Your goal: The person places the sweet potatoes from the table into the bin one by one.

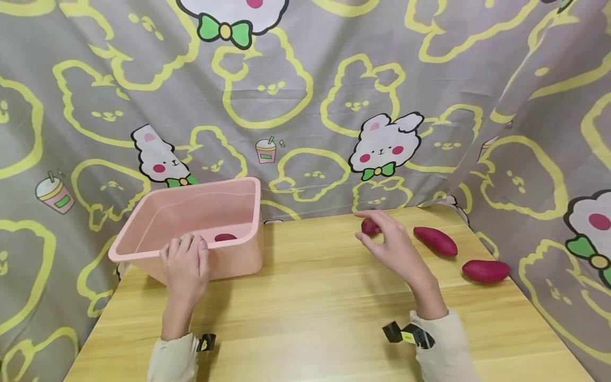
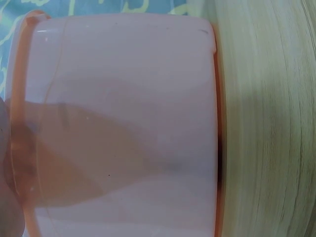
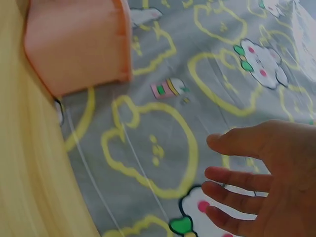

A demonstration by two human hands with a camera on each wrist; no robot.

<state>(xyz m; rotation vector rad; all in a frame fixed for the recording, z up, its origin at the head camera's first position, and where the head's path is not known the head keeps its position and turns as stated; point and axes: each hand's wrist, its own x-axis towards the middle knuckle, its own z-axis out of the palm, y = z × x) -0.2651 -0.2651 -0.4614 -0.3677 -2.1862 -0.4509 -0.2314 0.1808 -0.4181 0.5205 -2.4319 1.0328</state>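
Note:
My left hand (image 1: 185, 265) grips the near rim of a pink plastic tub (image 1: 243, 260), its fingers curled over the edge. Inside the tub lies a purple sweet potato (image 1: 225, 237), partly hidden by the near wall. In the left wrist view the tub's outer wall (image 2: 128, 98) fills most of the picture. Toward the back of the table, my right hand (image 1: 389, 244) is held with thumb and fingers spread apart. Another sweet potato (image 1: 369, 227) shows beyond its fingers, partly covered by them. The right wrist view shows that hand (image 3: 276, 182) with nothing in its grasp.
Two more sweet potatoes, one farther back (image 1: 435, 241) and one nearer (image 1: 486, 271), lie at the right side of the wooden table (image 1: 305, 318). A grey curtain (image 1: 310, 95) with yellow cartoon outlines hangs right behind the table and along its sides.

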